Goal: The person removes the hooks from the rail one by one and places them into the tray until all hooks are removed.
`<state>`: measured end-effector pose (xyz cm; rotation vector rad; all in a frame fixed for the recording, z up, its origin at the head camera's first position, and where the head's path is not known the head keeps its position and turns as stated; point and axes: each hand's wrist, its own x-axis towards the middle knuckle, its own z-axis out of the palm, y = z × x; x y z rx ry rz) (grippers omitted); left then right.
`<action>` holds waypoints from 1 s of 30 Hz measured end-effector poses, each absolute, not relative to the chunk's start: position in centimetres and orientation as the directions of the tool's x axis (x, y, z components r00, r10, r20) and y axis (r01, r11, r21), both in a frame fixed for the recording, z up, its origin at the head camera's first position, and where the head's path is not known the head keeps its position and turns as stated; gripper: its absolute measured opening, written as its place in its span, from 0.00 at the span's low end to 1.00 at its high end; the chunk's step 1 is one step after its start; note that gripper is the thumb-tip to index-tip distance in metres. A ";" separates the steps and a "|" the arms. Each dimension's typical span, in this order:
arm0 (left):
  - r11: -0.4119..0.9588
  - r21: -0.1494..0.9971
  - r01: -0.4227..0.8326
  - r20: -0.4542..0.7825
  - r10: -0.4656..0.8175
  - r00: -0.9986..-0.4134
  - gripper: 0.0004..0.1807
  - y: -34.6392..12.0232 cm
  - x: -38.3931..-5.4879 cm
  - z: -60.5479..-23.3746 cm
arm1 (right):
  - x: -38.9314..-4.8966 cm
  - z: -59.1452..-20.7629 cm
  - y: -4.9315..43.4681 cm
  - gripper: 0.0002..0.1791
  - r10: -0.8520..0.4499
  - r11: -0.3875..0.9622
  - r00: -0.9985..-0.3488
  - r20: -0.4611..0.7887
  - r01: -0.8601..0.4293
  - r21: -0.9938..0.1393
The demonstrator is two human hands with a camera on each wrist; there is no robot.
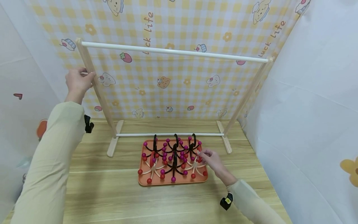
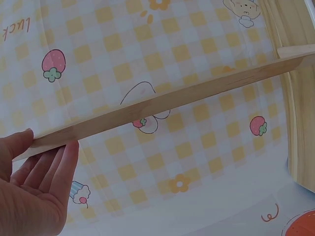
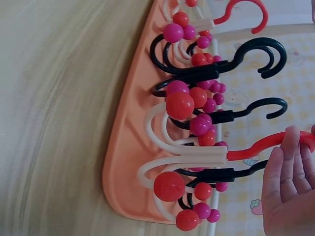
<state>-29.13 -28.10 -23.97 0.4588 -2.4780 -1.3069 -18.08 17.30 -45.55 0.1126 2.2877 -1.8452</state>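
Observation:
My left hand (image 1: 78, 80) grips the left wooden post (image 1: 98, 88) of a rack partway up; in the left wrist view its thumb and fingers (image 2: 69, 160) lie on opposite sides of the flat post. Below the rack, an orange tray (image 1: 141, 177) holds several octopus-shaped hangers with ball-tipped arms. Black ones with magenta balls stand among two white ones with red balls and red hooks. My right hand (image 1: 211, 158) pinches the red hook (image 3: 253, 150) of the right white hanger (image 3: 202, 158), which stands over the tray. The left white hanger (image 1: 153, 169) stands upright there.
A white top bar (image 1: 173, 51) spans the rack between the left post and right post (image 1: 247, 93). A thin lower bar (image 1: 134, 135) runs behind the tray. Wooden feet (image 1: 224, 138) rest on the table (image 1: 117, 199). A patterned cloth (image 1: 179, 28) hangs behind.

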 end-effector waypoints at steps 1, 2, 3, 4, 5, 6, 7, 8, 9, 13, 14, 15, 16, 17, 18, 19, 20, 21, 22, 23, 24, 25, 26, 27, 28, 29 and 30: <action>0.537 0.833 -0.138 0.116 -0.412 -0.904 0.29 -28.1 -29.1 -24.0 | -18.0 -45.6 17.3 0.12 -0.063 0.222 -0.978 -0.200 0.182 -0.958; 0.535 0.833 -0.139 0.114 -0.413 -0.904 0.29 -28.1 -29.1 -24.0 | -18.0 -45.7 17.2 0.11 -0.063 0.228 -0.979 -0.195 0.176 -0.958; 0.534 0.834 -0.140 0.113 -0.413 -0.904 0.29 -28.1 -29.1 -24.0 | -18.0 -45.8 17.2 0.11 -0.065 0.237 -0.980 -0.188 0.168 -0.957; 0.530 0.836 -0.142 0.109 -0.414 -0.904 0.29 -28.1 -29.1 -24.0 | -17.9 -45.9 17.2 0.10 -0.064 0.243 -0.981 -0.183 0.163 -0.956; 0.531 0.835 -0.143 0.108 -0.414 -0.904 0.29 -28.1 -29.1 -24.0 | -17.9 -46.0 17.2 0.09 -0.063 0.254 -0.982 -0.178 0.156 -0.954; 0.533 0.834 -0.145 0.108 -0.415 -0.904 0.29 -28.1 -29.1 -24.0 | -17.8 -46.1 17.2 0.09 -0.064 0.265 -0.983 -0.173 0.150 -0.952; 0.532 0.834 -0.146 0.107 -0.416 -0.903 0.29 -28.1 -29.1 -24.0 | -17.8 -46.2 17.2 0.10 -0.067 0.273 -0.984 -0.167 0.143 -0.951; 0.534 0.833 -0.147 0.108 -0.417 -0.903 0.29 -28.1 -29.2 -24.0 | -17.8 -46.2 17.2 0.10 -0.070 0.278 -0.984 -0.162 0.137 -0.951; 0.536 0.831 -0.147 0.110 -0.417 -0.902 0.29 -28.1 -29.2 -24.0 | -17.7 -46.3 17.2 0.10 -0.071 0.281 -0.985 -0.159 0.133 -0.950; 0.539 0.829 -0.145 0.114 -0.418 -0.901 0.29 -28.0 -29.2 -24.0 | -17.6 -46.3 17.2 0.11 -0.086 0.284 -0.986 -0.144 0.114 -0.952; 0.540 0.829 -0.146 0.113 -0.417 -0.902 0.29 -28.0 -29.2 -24.0 | -17.6 -46.3 17.3 0.11 -0.090 0.288 -0.986 -0.140 0.109 -0.951; 0.537 0.831 -0.148 0.110 -0.419 -0.901 0.29 -28.0 -29.2 -24.0 | -17.6 -46.2 17.3 0.11 -0.095 0.296 -0.986 -0.137 0.103 -0.950; 0.535 0.832 -0.150 0.107 -0.420 -0.901 0.29 -28.0 -29.2 -24.0 | -17.6 -46.2 17.4 0.11 -0.097 0.301 -0.986 -0.138 0.103 -0.948; 0.533 0.832 -0.152 0.106 -0.421 -0.901 0.29 -27.9 -29.2 -24.0 | -17.7 -46.1 17.4 0.11 -0.099 0.310 -0.985 -0.138 0.101 -0.945; 0.533 0.832 -0.153 0.105 -0.422 -0.900 0.29 -27.9 -29.2 -24.0 | -17.8 -46.0 17.5 0.11 -0.099 0.318 -0.985 -0.140 0.102 -0.943; 0.530 0.833 -0.156 0.103 -0.425 -0.899 0.29 -27.9 -29.2 -24.0 | -17.9 -45.8 17.6 0.12 -0.096 0.321 -0.986 -0.139 0.102 -0.942; 0.530 0.833 -0.159 0.101 -0.428 -0.898 0.29 -27.9 -29.2 -24.1 | -18.0 -45.8 17.7 0.12 -0.090 0.329 -0.987 -0.136 0.100 -0.939; 0.530 0.832 -0.161 0.101 -0.432 -0.896 0.29 -27.9 -29.3 -24.1 | -18.2 -45.7 17.8 0.13 -0.082 0.334 -0.988 -0.133 0.098 -0.937; 0.532 0.831 -0.162 0.103 -0.435 -0.895 0.29 -27.9 -29.2 -24.1 | -18.4 -45.6 18.0 0.13 -0.075 0.336 -0.990 -0.124 0.092 -0.937; 0.533 0.830 -0.162 0.108 -0.439 -0.892 0.29 -27.9 -29.2 -24.2 | -18.5 -45.5 18.1 0.15 -0.069 0.336 -0.992 -0.109 0.080 -0.938; 0.538 0.827 -0.161 0.114 -0.443 -0.889 0.28 -27.8 -29.2 -24.2 | -18.7 -45.4 18.3 0.15 -0.063 0.334 -0.993 -0.096 0.069 -0.940; 0.548 0.821 -0.160 0.125 -0.446 -0.886 0.28 -27.8 -29.2 -24.3 | -19.9 -47.1 19.1 0.16 -0.087 0.315 -0.995 -0.054 0.024 -0.949; 0.565 0.810 -0.156 0.143 -0.449 -0.882 0.27 -27.7 -29.2 -24.4 | -20.1 -47.0 19.3 0.18 -0.085 0.315 -0.996 -0.036 0.008 -0.949; 0.581 0.800 -0.148 0.165 -0.450 -0.878 0.27 -27.6 -29.1 -24.6 | -20.3 -47.0 19.5 0.19 -0.085 0.310 -0.996 -0.021 -0.006 -0.951; 0.586 0.799 -0.138 0.179 -0.451 -0.875 0.26 -27.5 -29.0 -24.7 | -20.6 -47.0 19.8 0.20 -0.085 0.303 -0.996 -0.002 -0.024 -0.953; 0.590 0.798 -0.122 0.201 -0.450 -0.870 0.26 -27.4 -29.0 -24.9 | -20.9 -47.1 20.1 0.20 -0.083 0.298 -0.996 0.016 -0.040 -0.954; 0.595 0.797 -0.100 0.227 -0.450 -0.864 0.26 -27.3 -28.9 -25.2 | -21.2 -47.1 20.5 0.20 -0.095 0.291 -0.995 0.043 -0.069 -0.954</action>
